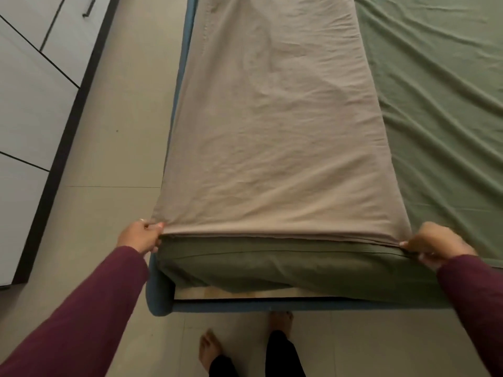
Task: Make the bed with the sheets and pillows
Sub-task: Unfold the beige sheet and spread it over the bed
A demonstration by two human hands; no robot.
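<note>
Sleeves, maroon, one per arm, enter from the bottom corners: left sleeve (81, 308), right sleeve (473, 300). Feet (209, 349), bare, with dark trouser legs, stand on the floor (114, 164) just before the bed's foot end. Our left hand (140, 235) pinches the near left corner of the beige sheet (272, 131), fingers curled round the cloth at the mattress corner; a ring shows on one finger. Our right hand (438, 244) grips the near right corner of the same sheet, fingers curled over the hem. Beige sheet: folded to a long strip, it lies along the left side of the bed and runs from the near edge to the far end, creased, its near hem drawn level with the mattress edge between our two hands. Green sheet (441, 118): spread on the mattress under the beige one, bare on the right part of the bed, wrinkled, and hanging down over the near face of the mattress. Bed frame (160, 303): blue, padded, rounded at the near left corner; a pale slat base (245, 293) shows between frame and hanging green cloth. Wardrobe (32, 104): pale doors with dark edging and one dark handle, left of the floor strip, well apart from the bed.
</note>
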